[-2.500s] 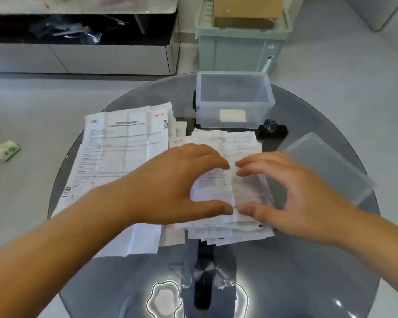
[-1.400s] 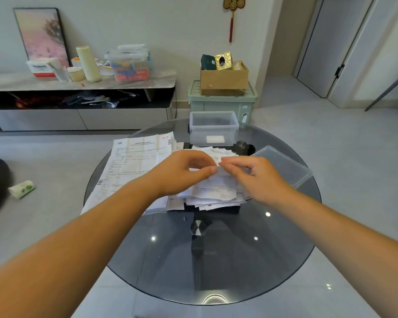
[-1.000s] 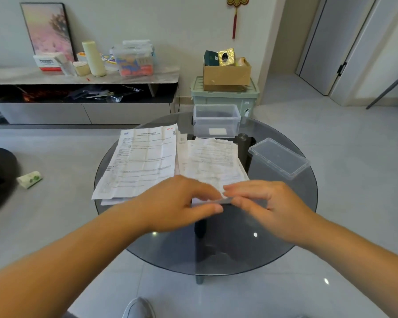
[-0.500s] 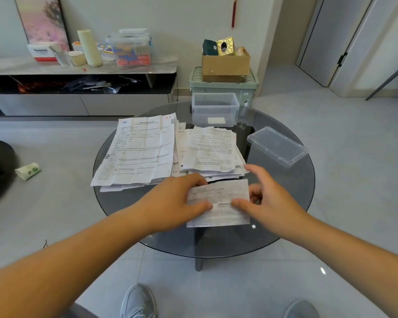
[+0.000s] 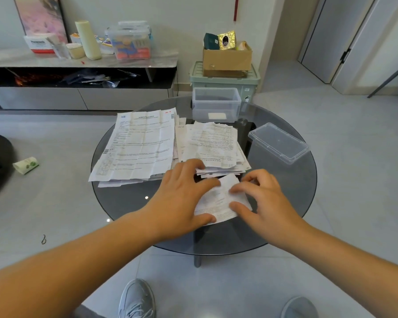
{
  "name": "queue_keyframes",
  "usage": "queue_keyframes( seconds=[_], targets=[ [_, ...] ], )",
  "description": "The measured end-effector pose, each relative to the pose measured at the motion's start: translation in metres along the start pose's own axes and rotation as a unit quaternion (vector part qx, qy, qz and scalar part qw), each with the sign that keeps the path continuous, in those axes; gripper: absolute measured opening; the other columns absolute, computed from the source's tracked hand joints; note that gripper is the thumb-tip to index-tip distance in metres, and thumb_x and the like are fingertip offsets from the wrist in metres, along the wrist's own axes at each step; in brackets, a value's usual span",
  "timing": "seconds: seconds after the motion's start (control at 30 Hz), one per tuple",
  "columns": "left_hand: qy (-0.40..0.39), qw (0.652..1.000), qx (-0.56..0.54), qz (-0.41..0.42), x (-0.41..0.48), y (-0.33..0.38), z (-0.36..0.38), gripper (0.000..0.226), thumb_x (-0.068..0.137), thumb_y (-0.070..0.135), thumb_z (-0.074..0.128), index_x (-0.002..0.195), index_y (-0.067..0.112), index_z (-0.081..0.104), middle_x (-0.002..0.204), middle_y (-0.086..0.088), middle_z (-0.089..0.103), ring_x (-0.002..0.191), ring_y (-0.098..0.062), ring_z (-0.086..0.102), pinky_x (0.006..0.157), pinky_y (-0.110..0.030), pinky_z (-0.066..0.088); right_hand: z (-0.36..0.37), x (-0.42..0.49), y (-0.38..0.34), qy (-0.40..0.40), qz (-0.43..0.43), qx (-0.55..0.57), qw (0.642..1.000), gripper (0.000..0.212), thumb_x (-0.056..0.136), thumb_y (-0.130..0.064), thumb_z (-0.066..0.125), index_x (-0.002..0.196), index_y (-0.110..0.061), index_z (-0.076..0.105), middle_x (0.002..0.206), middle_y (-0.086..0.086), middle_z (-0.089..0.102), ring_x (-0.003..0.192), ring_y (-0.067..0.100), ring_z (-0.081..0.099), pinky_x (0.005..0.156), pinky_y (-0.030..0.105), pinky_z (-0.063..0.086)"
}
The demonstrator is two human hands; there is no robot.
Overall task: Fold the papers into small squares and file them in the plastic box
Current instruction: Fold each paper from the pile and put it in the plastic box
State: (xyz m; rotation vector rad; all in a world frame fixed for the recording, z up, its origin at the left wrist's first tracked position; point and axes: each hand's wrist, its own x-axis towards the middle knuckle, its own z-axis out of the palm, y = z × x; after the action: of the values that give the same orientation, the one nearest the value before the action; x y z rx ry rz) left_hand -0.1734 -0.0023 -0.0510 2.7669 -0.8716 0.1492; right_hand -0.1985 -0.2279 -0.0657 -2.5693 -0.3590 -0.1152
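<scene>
On the round smoked-glass table (image 5: 124,203), a spread of large white printed sheets (image 5: 143,145) is seen at 10 o'clock, untouched. Next, the left hand (image 5: 182,198) is laid on the small white printed paper (image 5: 218,200) at the table's 6 o'clock, fingers nearly straight and pressed flat on its left part. The paper is lying on the glass between the two hands, slightly tilted; its long axis is judged to run roughly from 8 to 2 o'clock. Just beyond it, a stack of smaller creased papers (image 5: 214,145) is waiting. The clear rectangular plastic box (image 5: 216,104) is placed at 12 o'clock from the paper, well apart, one pale slip already inside. The right hand (image 5: 262,203) is curled, the paper's right part pinched between forefinger and thumb, so a fold towards the left is expected. The box is about equally near to both hands. The clear plastic lid (image 5: 278,143) is parked at 2 o'clock.
</scene>
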Motion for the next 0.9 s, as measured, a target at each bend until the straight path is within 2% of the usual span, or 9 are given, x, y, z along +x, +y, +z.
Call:
queue_keyframes(
  seconds=[0.07,0.17,0.23,0.37,0.47,0.6,0.77,0.9],
  targets=[
    [-0.040,0.999,0.006,0.013,0.000,-0.003,0.001,0.062,0.084,0.069,0.060,0.139,0.043,0.048,0.138,0.005,0.027,0.130,-0.016,0.024,0.114,-0.035,0.024,0.002,-0.004,-0.001,-0.001,-0.056,-0.025,0.998,0.025,0.092,-0.048,0.062,0.109,-0.033,0.071,0.122,-0.014,0.047,0.119,0.011,0.038,0.097,0.030,0.042],
    [-0.093,0.996,0.000,0.005,0.001,-0.008,0.002,0.063,0.086,0.073,0.053,0.142,0.044,0.048,0.128,0.009,0.034,0.123,-0.013,0.031,0.111,-0.032,0.027,0.005,-0.006,-0.004,0.014,-0.086,-0.114,0.990,0.030,0.089,-0.055,0.058,0.103,-0.033,0.073,0.144,-0.002,0.046,0.131,0.023,0.037,0.102,0.045,0.038],
    [-0.114,0.993,-0.005,-0.001,0.002,-0.010,0.003,0.066,0.086,0.075,0.050,0.145,0.045,0.044,0.126,0.010,0.036,0.121,-0.011,0.033,0.109,-0.030,0.028,0.003,-0.006,-0.006,0.019,-0.090,-0.137,0.986,0.027,0.089,-0.054,0.060,0.100,-0.034,0.075,0.149,0.002,0.043,0.133,0.027,0.036,0.099,0.044,0.035],
    [-0.122,0.993,-0.008,0.001,0.003,-0.010,0.003,0.070,0.082,0.079,0.050,0.144,0.045,0.045,0.122,0.010,0.036,0.117,-0.011,0.034,0.108,-0.032,0.030,0.009,-0.005,-0.007,-0.014,-0.107,-0.091,0.990,0.035,0.087,-0.062,0.051,0.099,-0.037,0.072,0.124,-0.010,0.051,0.116,0.013,0.040,0.093,0.035,0.034],
    [-0.138,0.990,-0.023,-0.012,0.006,-0.011,0.003,0.074,0.077,0.081,0.054,0.143,0.047,0.045,0.120,0.011,0.034,0.117,-0.011,0.033,0.108,-0.031,0.027,0.014,-0.002,-0.008,-0.027,-0.024,-0.020,0.999,0.030,0.082,-0.062,0.066,0.102,-0.040,0.065,0.110,-0.018,0.044,0.108,0.006,0.034,0.092,0.026,0.023],
    [-0.159,0.986,-0.047,-0.027,0.009,-0.015,0.001,0.078,0.072,0.080,0.062,0.142,0.050,0.044,0.121,0.012,0.033,0.116,-0.010,0.030,0.107,-0.031,0.028,0.007,0.002,-0.003,-0.061,0.023,-0.021,0.998,0.031,0.079,-0.060,0.071,0.102,-0.047,0.056,0.108,-0.022,0.041,0.110,0.006,0.032,0.089,0.026,0.017],
    [-0.174,0.982,-0.061,-0.041,0.008,-0.018,-0.001,0.083,0.070,0.078,0.067,0.144,0.051,0.041,0.120,0.013,0.030,0.113,-0.009,0.028,0.106,-0.028,0.030,-0.009,0.007,0.003,-0.103,0.075,-0.026,0.991,0.023,0.087,-0.047,0.071,0.107,-0.049,0.058,0.112,-0.018,0.042,0.118,0.011,0.033,0.093,0.029,0.020],
    [-0.160,0.982,-0.075,-0.062,0.005,-0.014,-0.002,0.091,0.064,0.076,0.075,0.142,0.045,0.042,0.129,0.013,0.033,0.122,-0.011,0.031,0.109,-0.029,0.031,-0.016,0.007,0.007,-0.112,0.091,-0.007,0.990,0.024,0.088,-0.040,0.072,0.108,-0.050,0.061,0.113,-0.016,0.045,0.118,0.012,0.038,0.103,0.033,0.032]
  ],
)
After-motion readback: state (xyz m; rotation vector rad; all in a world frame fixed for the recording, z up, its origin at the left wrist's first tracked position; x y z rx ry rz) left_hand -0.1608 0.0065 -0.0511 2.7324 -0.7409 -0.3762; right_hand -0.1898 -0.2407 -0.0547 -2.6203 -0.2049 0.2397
